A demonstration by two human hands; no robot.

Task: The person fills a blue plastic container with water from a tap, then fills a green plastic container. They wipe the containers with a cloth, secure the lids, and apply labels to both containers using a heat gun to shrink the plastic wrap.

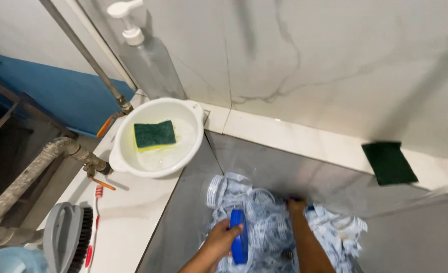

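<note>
Left hand: my left hand (220, 241) is curled around a blue brush (239, 243), fingers wrapped on its handle, and it sits on the near left part of the cloth.
Right hand: my right hand (296, 206) is pressed down onto the cloth at its far edge — fingers bunched into the fabric, so I read it as closed on the cloth, though the fingertips are partly hidden.
Cloth: a white cloth with a blue print (269, 227), crumpled and wet-looking, lies in the steel sink (193, 212), towards its near side.
Blue brush: upright on the cloth, touching it, just left of my right forearm.
Basin: a white plastic basin (193, 114) stands on the bench (133, 212) left of the sink, beyond the cloth; it holds some water and a green-and-yellow sponge (155, 135).
Soap bottle: a clear pump bottle (151, 63) stands against the wall, just behind the basin.
Scouring pad: a dark green pad (388, 162) lies on the ledge behind the sink — well apart from the cloth, to its far right.
Scrub brush: a grey brush with black bristles (72, 237) lies at the bench's left edge, well left of the cloth.
Pipes: a metal pipe with a tap (85, 159) runs just left of the basin.
</note>
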